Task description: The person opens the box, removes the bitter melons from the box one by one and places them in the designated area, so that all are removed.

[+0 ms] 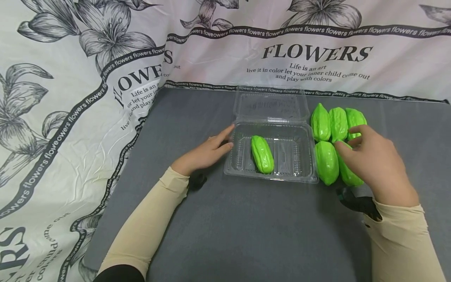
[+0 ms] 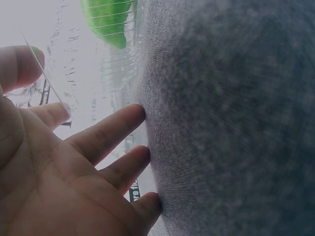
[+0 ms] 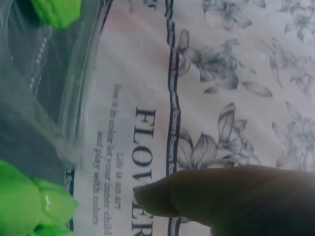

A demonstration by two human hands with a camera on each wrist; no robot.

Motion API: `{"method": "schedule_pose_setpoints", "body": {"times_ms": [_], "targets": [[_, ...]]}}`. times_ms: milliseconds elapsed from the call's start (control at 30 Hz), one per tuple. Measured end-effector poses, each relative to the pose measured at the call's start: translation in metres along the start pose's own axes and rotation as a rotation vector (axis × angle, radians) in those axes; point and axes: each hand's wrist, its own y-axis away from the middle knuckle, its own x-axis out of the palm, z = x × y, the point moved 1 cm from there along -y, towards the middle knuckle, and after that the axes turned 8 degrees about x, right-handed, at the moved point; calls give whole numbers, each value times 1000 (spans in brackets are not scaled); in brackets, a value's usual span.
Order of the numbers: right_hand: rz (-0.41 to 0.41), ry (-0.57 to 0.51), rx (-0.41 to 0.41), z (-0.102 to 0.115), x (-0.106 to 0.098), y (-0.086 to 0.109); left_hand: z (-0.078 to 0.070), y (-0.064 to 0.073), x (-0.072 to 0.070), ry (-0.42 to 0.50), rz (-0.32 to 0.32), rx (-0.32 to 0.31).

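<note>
My left hand (image 1: 208, 153) rests at the left edge of a clear plastic clamshell box (image 1: 289, 178), its fingers straight; the left wrist view has them spread beside the box wall. Inside the box lies one glossy green ridged fruit (image 1: 262, 154), shaped like a star fruit. To the right of the box, several matching fruits (image 1: 325, 162) sit close together in two rows. Over the right end of this group is my right hand (image 1: 378, 160), fingers loosely bent and thumb apart, partly covering two of the fruits. Nothing shows between thumb and fingers.
The box's clear lid (image 1: 271, 105) stands folded back toward the rear. A grey cloth (image 1: 246, 231) covers the table. White flower-printed sheets (image 1: 218, 58) hang along the back and the left side. Dark wrist gear (image 1: 359, 203) sits under the right wrist.
</note>
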Motion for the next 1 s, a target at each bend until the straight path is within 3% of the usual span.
{"method": "schedule_pose_setpoints", "body": {"times_ms": [333,500,800,1000], "targets": [[-163,-149,-89,32,22,12,1,1,1,20,-2,-13],[-195,-193,-148,43,33,17,0,1,1,18,0,-8],[-170,-244,-246,60,51,24,0,0,-1,12,6,-8],[-76,-207,-289,67,64,24,1,0,0,9,9,-10]]}}
